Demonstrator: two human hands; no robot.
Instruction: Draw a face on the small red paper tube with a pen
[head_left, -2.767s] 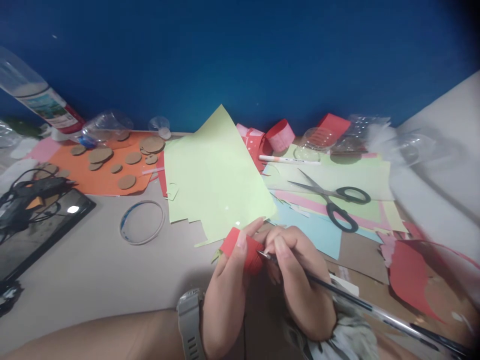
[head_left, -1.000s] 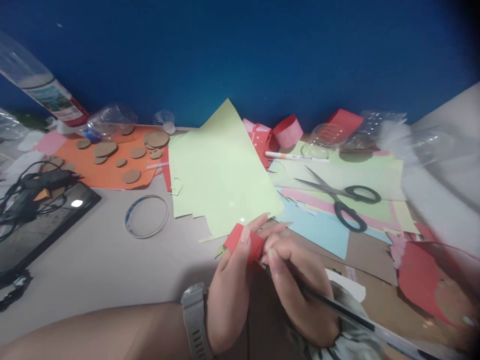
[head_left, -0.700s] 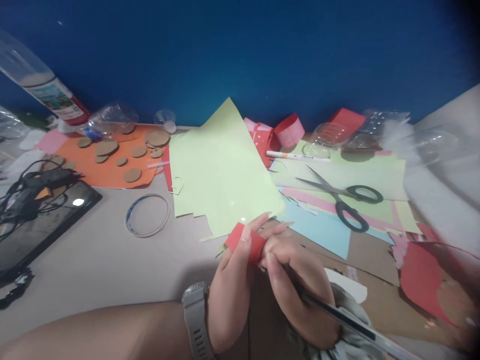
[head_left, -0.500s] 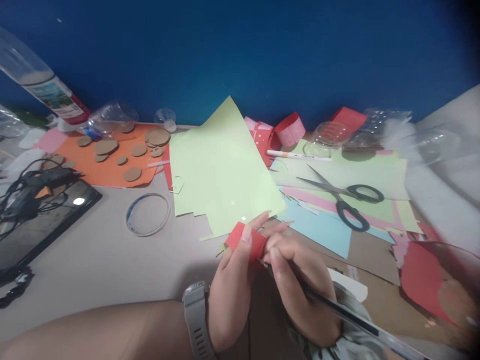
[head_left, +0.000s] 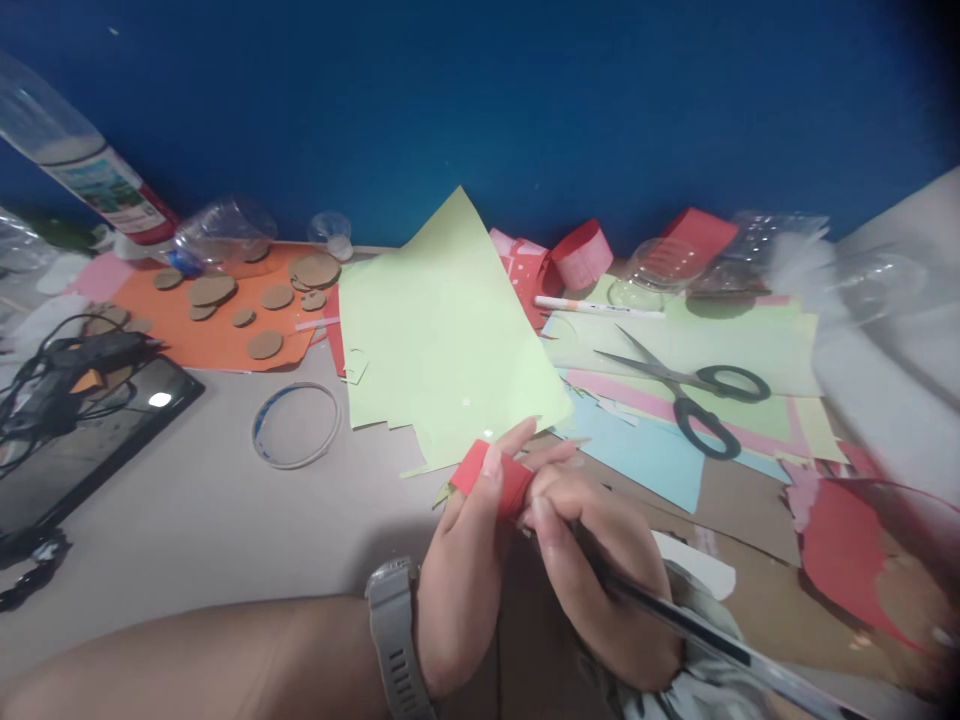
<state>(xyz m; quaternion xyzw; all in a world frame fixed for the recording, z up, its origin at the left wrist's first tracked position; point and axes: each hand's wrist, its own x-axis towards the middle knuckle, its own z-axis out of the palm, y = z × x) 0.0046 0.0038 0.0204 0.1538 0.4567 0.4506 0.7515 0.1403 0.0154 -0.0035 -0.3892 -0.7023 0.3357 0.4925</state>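
Left hand [head_left: 463,585] pinches small red paper [head_left: 513,484], thumb on top; right hand [head_left: 619,560] grips pen [head_left: 709,632], fingertips at the paper's near edge, pen tip hidden. Likely fine edge work; next move probably needs steady left pinch. Scissors [head_left: 684,381] lie beyond right hand.

Left hand [head_left: 465,590], grey wristwatch [head_left: 394,630] at wrist: red paper piece [head_left: 514,488] held under thumb. Right hand [head_left: 619,575]: slender pen-like tool [head_left: 697,628], tip hidden, fingertips at the red paper piece. Light-green sheet [head_left: 442,330], notched lower edge. Black-handled scissors [head_left: 679,383], blades parted, on coloured papers [head_left: 652,465]. White marker [head_left: 592,307], beyond scissors. Cardboard discs [head_left: 212,290], on orange sheet [head_left: 184,335]. Pale ring [head_left: 259,420], bluish inside, flat on grey tabletop [head_left: 285,540].
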